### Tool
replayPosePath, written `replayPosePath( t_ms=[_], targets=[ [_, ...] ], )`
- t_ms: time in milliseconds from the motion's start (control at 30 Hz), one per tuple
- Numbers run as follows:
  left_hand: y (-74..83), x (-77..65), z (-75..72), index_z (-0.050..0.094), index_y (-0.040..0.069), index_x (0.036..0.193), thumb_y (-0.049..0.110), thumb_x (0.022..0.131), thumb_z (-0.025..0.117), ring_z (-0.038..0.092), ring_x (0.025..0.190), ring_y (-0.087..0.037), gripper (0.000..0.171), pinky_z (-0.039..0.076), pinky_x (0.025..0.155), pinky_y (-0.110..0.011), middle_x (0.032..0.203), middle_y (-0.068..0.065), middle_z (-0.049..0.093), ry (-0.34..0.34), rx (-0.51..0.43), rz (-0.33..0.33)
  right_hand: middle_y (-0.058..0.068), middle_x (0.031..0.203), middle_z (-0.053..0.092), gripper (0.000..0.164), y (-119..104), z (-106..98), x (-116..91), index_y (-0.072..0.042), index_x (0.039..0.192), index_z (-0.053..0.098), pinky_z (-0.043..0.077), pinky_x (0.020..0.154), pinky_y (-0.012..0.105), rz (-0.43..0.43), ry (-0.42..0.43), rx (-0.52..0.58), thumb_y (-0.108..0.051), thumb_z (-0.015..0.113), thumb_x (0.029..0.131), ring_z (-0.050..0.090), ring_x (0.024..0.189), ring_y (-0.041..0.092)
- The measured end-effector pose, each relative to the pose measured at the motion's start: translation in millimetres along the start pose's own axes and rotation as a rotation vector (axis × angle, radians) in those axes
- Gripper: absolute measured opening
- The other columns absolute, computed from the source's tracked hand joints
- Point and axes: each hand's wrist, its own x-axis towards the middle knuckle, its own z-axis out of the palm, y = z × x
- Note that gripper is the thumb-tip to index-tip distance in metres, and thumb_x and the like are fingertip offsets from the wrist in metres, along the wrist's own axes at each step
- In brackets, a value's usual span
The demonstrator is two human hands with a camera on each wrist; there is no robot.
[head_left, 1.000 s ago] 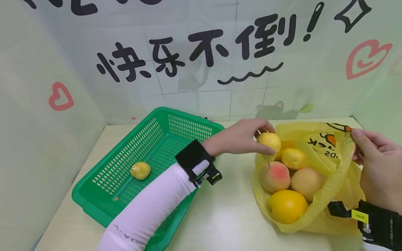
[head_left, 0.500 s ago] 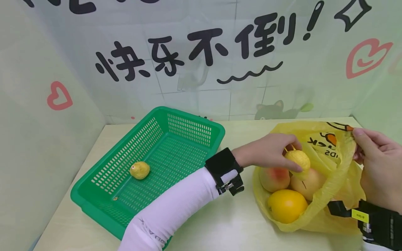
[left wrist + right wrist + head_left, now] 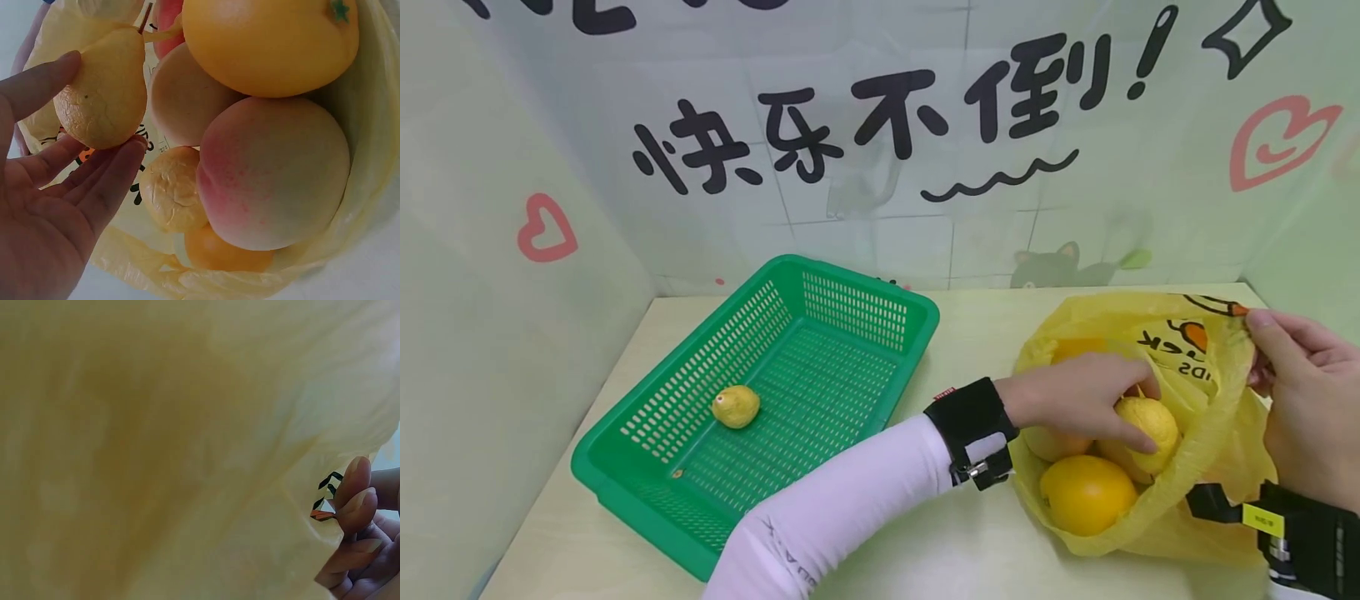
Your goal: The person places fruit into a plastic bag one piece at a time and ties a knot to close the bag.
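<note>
My left hand [image 3: 1086, 396] pinches a yellow pear [image 3: 106, 90] between thumb and fingertips, inside the mouth of a yellow plastic bag [image 3: 1213, 492]. In the left wrist view the pear's stem points up and right. Around it in the bag lie a large orange-yellow fruit [image 3: 269, 47], a blushed peach [image 3: 275, 175], a pale round fruit [image 3: 194, 94], a wrinkled yellow fruit [image 3: 172, 194] and an orange fruit [image 3: 228, 250]. A sliver of red fruit [image 3: 167, 25] shows behind. At the bag's upper right rim, my right hand [image 3: 1303, 379] pinches the plastic and holds the mouth open.
Left of the bag, a green perforated basket [image 3: 917, 321] stands on the pale wooden table [image 3: 880, 533]. One small yellow pear-like fruit [image 3: 736, 407] lies in it. A printed white curtain [image 3: 880, 242] rises behind the table and along its sides.
My left hand has carried the pear right and down from the bag's left rim to above the fruit inside. My right hand keeps its hold on the bag's rim.
</note>
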Motion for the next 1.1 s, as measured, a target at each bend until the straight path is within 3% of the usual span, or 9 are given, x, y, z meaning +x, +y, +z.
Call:
replayPosePath(
  t_ms=[133,600,1100],
  targets=[
    [1.5,2.9,7.4,0.056,0.021,0.124,0.043,0.086,0.074,0.049,0.100,0.005,0.047,0.035,0.085,-0.004,0.112,0.016,0.056,-0.029,0.009,-0.008,-0.005,0.083,0.062,0.017,-0.6,1.0,-0.7,-0.015,0.104,0.072,0.043,0.053,0.010,0.001,0.005,0.020,-0.024,0.066,0.092,0.048,0.064,0.008],
    [1.7,11.9,29.4,0.056,0.021,0.128,0.041,0.087,0.073,0.048,0.102,0.006,0.048,0.033,0.087,-0.002,0.118,0.017,0.057,-0.116,0.024,0.067,-0.005,0.083,0.064,0.016,-1.5,-0.5,0.1,-0.014,0.104,0.072,0.043,0.053,0.011,-0.011,0.007,0.029,-0.023,0.065,0.092,0.049,0.064,0.008],
    [2.2,8.5,30.7,0.053,0.022,0.127,0.040,0.088,0.072,0.045,0.101,0.005,0.047,0.032,0.083,-0.003,0.112,0.016,0.053,-0.121,0.018,0.057,-0.003,0.077,0.069,0.014,2.2,-1.3,3.7,-0.008,0.100,0.073,0.043,0.049,0.013,-0.043,0.004,0.087,-0.017,0.067,0.092,0.052,0.056,0.008]
  ],
)
